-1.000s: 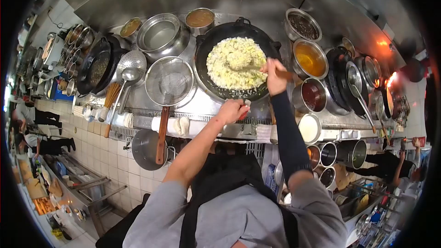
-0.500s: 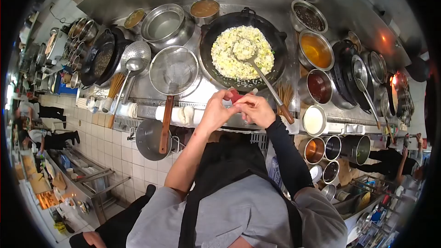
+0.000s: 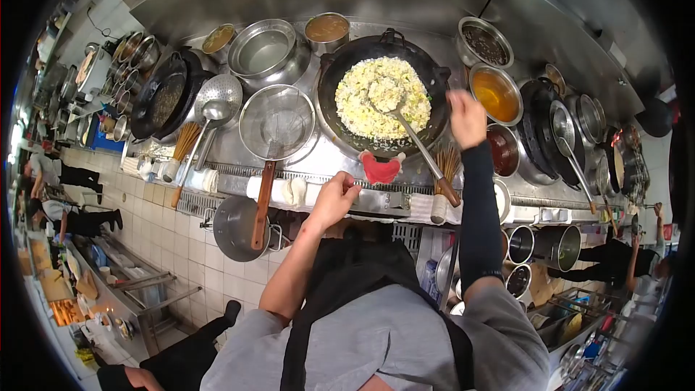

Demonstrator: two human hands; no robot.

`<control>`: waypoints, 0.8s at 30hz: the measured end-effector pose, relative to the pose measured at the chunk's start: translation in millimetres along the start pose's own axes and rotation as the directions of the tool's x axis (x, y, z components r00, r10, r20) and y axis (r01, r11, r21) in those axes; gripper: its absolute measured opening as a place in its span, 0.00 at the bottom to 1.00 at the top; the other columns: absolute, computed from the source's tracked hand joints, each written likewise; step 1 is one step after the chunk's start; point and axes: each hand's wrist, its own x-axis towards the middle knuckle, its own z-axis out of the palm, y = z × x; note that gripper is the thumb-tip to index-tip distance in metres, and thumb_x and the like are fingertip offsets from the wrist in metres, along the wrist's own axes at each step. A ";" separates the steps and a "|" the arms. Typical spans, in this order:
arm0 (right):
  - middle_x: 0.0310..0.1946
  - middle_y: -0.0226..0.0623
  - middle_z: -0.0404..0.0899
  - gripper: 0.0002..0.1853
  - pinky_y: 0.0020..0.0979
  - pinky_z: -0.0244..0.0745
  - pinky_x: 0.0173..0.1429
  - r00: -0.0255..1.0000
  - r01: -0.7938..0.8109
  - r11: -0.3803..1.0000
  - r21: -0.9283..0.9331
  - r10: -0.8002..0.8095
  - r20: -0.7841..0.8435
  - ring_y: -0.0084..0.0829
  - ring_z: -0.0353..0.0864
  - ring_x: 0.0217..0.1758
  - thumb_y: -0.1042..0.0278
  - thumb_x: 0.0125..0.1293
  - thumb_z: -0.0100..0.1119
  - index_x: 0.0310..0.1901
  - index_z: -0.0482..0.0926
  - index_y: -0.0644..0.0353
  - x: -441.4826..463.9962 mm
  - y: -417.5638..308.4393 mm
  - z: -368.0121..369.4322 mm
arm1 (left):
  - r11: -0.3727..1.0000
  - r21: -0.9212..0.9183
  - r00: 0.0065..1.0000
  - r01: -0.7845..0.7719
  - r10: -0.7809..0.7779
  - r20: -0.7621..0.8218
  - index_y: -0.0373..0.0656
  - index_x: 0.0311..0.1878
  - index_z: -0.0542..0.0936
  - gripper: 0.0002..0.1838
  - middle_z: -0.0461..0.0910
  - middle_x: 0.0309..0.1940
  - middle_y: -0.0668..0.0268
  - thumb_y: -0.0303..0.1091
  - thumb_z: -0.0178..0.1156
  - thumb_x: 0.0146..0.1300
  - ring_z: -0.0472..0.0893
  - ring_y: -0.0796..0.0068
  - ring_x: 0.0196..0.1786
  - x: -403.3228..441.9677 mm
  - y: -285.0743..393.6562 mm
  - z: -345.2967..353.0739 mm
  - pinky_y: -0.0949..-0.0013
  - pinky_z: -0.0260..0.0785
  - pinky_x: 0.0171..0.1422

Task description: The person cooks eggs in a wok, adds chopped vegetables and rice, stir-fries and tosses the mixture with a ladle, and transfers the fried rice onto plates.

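My left hand (image 3: 335,200) is closed near the stove's front edge, its fingers curled and thumb alongside; whether anything is inside does not show. Just right of it, apart from the fingers, is a small red piece with whitish ends (image 3: 381,169), its kind unclear, in front of the wok. My right hand (image 3: 468,118) is raised by the wok's right rim, fingers bunched, their contents hidden. The black wok (image 3: 340,125) holds egg fried rice (image 3: 404,79). A ladle (image 3: 418,143) lies in it, bowl full of rice, its wooden handle end reaching the stove's front.
Left of the wok are a wire strainer (image 3: 269,124), a steel pot (image 3: 286,69) and a perforated skimmer (image 3: 225,88). A bamboo brush (image 3: 447,166) stands near the ladle handle. To the right are bowls of amber liquid (image 3: 495,94) and red sauce (image 3: 504,150). Other people stand at both sides.
My hands have parted from the red piece they held together. The right hand moved up and right to the wok's rim; the left drew slightly down. The red piece is now out of both hands.
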 end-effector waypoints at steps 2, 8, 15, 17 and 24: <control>0.43 0.60 0.87 0.21 0.56 0.81 0.52 0.959 -0.011 0.947 -0.321 0.100 0.263 0.62 0.86 0.49 0.54 0.82 0.49 0.44 0.87 0.62 -69.4 97.4 10.5 | 0.987 0.126 0.993 -0.099 0.106 -0.056 0.34 0.52 0.80 0.14 0.86 0.41 0.54 0.34 0.68 0.73 0.86 0.59 0.44 7.5 -0.3 -0.7 0.58 0.78 0.52; 0.33 0.33 0.83 0.28 0.34 0.72 0.25 0.229 -0.967 -0.041 0.251 0.296 0.927 0.26 0.82 0.25 0.41 0.85 0.49 0.58 0.82 0.62 -140.9 69.0 10.8 | 0.702 0.480 0.815 -0.525 0.578 0.046 0.37 0.53 0.82 0.14 0.86 0.48 0.53 0.37 0.64 0.74 0.85 0.48 0.54 81.6 9.2 44.5 0.51 0.72 0.66; 0.34 0.69 0.84 0.18 0.63 0.80 0.49 0.843 -0.353 0.932 -0.085 0.357 0.402 0.73 0.83 0.40 0.70 0.72 0.58 0.60 0.75 0.67 -218.2 -11.2 47.5 | 0.624 0.701 0.911 -0.346 0.044 0.410 0.46 0.61 0.81 0.27 0.89 0.56 0.55 0.57 0.42 0.85 0.85 0.51 0.62 114.1 33.4 81.8 0.37 0.63 0.70; 0.36 0.67 0.85 0.22 0.62 0.80 0.48 0.808 -0.365 0.918 -0.157 0.396 0.436 0.70 0.85 0.39 0.70 0.73 0.57 0.66 0.72 0.68 -248.6 -7.7 37.3 | 0.607 0.727 0.915 -0.321 0.000 0.404 0.47 0.62 0.81 0.27 0.88 0.57 0.54 0.56 0.41 0.86 0.86 0.51 0.62 112.9 26.9 88.4 0.36 0.62 0.70; 0.40 0.61 0.86 0.29 0.49 0.81 0.50 0.728 -0.372 0.921 -0.113 0.365 0.580 0.58 0.88 0.44 0.71 0.75 0.60 0.76 0.71 0.65 -212.0 -96.9 -150.1 | 0.735 0.567 0.896 -0.373 0.445 0.013 0.41 0.48 0.84 0.16 0.88 0.39 0.52 0.46 0.58 0.79 0.84 0.45 0.46 42.3 48.2 78.3 0.42 0.77 0.57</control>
